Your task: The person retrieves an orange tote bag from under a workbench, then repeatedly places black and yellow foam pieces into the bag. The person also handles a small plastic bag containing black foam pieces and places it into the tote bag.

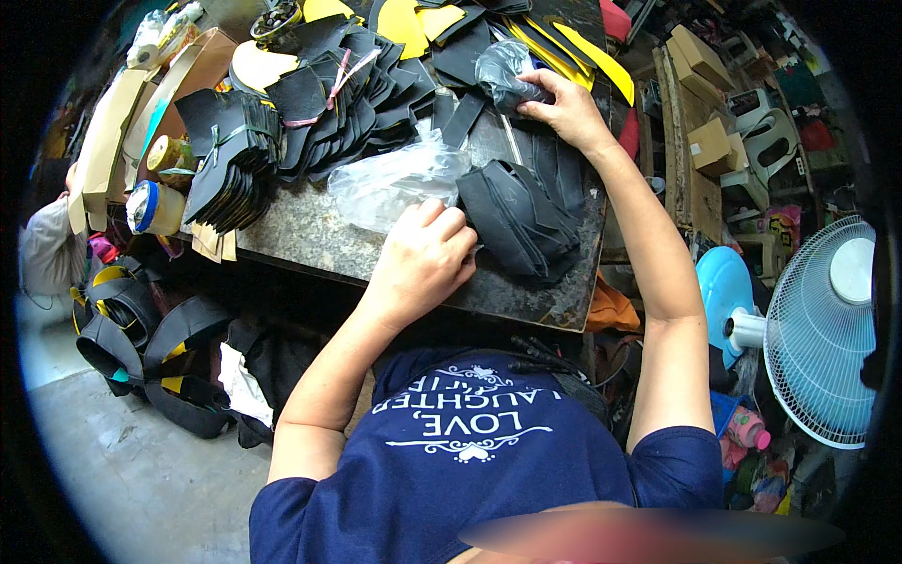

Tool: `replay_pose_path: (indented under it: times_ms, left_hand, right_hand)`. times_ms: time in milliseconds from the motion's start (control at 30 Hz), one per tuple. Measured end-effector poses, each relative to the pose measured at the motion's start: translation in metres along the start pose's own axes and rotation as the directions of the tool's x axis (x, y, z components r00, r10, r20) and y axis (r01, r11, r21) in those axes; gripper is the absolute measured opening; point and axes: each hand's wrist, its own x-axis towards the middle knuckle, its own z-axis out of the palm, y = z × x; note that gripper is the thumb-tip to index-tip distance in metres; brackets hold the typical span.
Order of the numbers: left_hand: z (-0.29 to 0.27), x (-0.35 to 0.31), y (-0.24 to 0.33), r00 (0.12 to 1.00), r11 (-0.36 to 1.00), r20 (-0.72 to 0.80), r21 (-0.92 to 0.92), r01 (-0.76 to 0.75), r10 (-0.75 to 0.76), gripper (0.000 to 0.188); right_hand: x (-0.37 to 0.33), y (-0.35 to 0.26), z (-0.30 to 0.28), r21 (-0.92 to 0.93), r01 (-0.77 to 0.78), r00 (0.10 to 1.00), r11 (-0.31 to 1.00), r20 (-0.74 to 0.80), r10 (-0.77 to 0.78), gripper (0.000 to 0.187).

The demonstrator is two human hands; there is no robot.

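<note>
My right hand reaches to the far side of the workbench, its thumb and fingers closed on a crumpled, greyish see-through plastic bag. What the bag contains is unclear. Closer to me, my left hand is curled with its fingers tucked in. It touches the near edge of a clear plastic bag, and whatever is in its fingers is hidden. Just right of it lies a stack of black flat cut pieces. More black strips lie under my right forearm's side of the bench.
Bundles of tied black pieces and yellow pieces crowd the workbench. A jar with a blue rim stands at its left edge. A fan is close on my right. Black bands lie on the floor at left.
</note>
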Motion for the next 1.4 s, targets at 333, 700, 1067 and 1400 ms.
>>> replay_pose_path:
  times_ms: [333,700,1067,1400]
  left_hand:
    - [0.000,-0.001,0.000,1.000,1.000,0.005,-0.003,0.001,-0.001,0.022]
    - [0.000,-0.002,0.000,1.000,1.000,-0.010,-0.006,0.000,0.000,0.022]
    - [-0.001,0.000,0.000,1.000,1.000,-0.027,-0.030,0.009,-0.010,0.019]
    - [0.002,-0.010,-0.003,0.889,0.950,-0.365,0.035,0.309,-0.276,0.020]
  right_hand:
    - [-0.013,-0.004,-0.003,-0.105,0.151,0.985,0.983,-0.067,-0.159,0.040]
    - [-0.009,-0.005,-0.010,0.519,0.180,0.960,0.836,-0.277,-0.035,0.034]
    - [-0.008,0.010,-0.027,0.929,-0.026,0.953,0.368,-0.089,0.291,0.030]
    - [-0.015,0.000,-0.022,0.447,0.101,0.984,0.889,-0.176,-0.023,0.025]
